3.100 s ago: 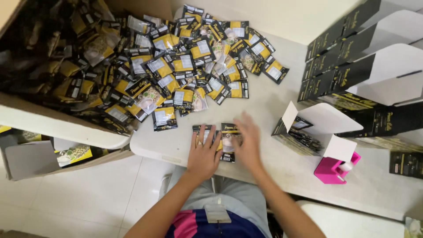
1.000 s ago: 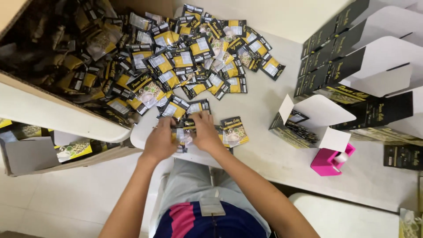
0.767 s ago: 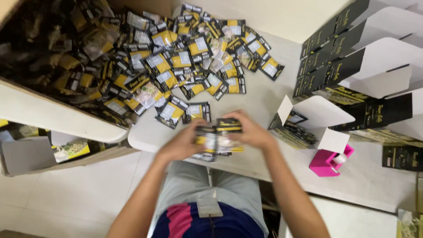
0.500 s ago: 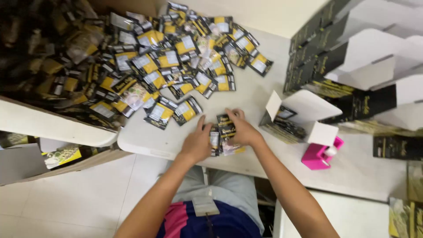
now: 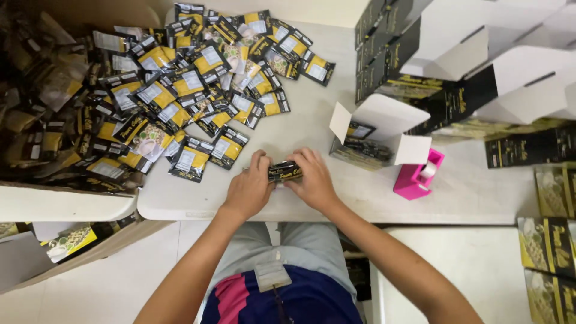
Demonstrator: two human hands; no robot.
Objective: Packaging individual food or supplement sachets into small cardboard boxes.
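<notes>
A small stack of black-and-yellow sachets (image 5: pixel 284 171) stands on edge on the white table (image 5: pixel 474 192), pressed between both palms. My left hand (image 5: pixel 249 189) grips its left end and my right hand (image 5: pixel 313 179) grips its right end. Just to the right an open black-and-white carton (image 5: pixel 379 135) lies with its flaps up and dark sachets inside. A big heap of loose sachets (image 5: pixel 192 96) covers the table's far left part.
A pink tape dispenser (image 5: pixel 417 177) stands right of the open carton. Several folded open cartons (image 5: pixel 480 54) are stacked at the back right. A cardboard box full of sachets (image 5: pixel 42 108) sits at the left. Flat packs (image 5: pixel 549 246) lie at the lower right.
My hands gathered sachets from the edge of the heap, lifted them as a stack, then squared the stack on the table in front of the open carton.
</notes>
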